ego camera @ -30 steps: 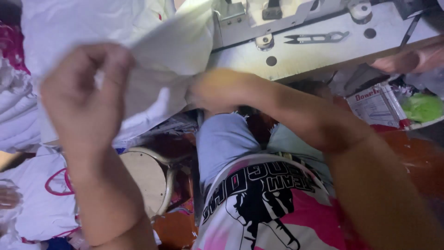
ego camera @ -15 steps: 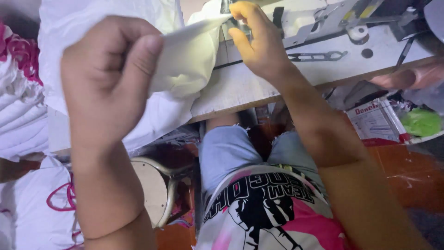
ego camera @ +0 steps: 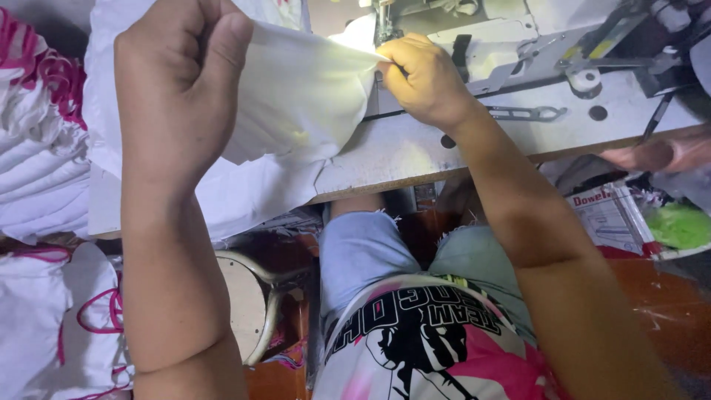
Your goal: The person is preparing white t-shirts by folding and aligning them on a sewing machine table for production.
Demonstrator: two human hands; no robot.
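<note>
Since half a second ago both hands have carried the white fabric piece (ego camera: 296, 96) further toward the sewing machine (ego camera: 511, 44), and the right hand now sits at the needle area.

Sewing machine taken as landmark. Table (ego camera: 415, 152): pale top, wooden front edge, carries the machine; its near edge runs below and left of the machine base. White fabric piece: stretched taut from the machine's needle area out to the left, raised off the table, with more white cloth lying beneath it. Pile of white garments with pink trim (ego camera: 37, 155): well left of the machine, beyond the table end. Left hand (ego camera: 178, 81): far left of the machine, closed into a fist, gripping the fabric's left end. Right hand (ego camera: 422, 78): right against the machine's needle area, fingers curled and pinched shut on the fabric's right edge. Small metal thread snips (ego camera: 526, 112): lying flat on the table just in front of the machine base, right of the right hand.
</note>
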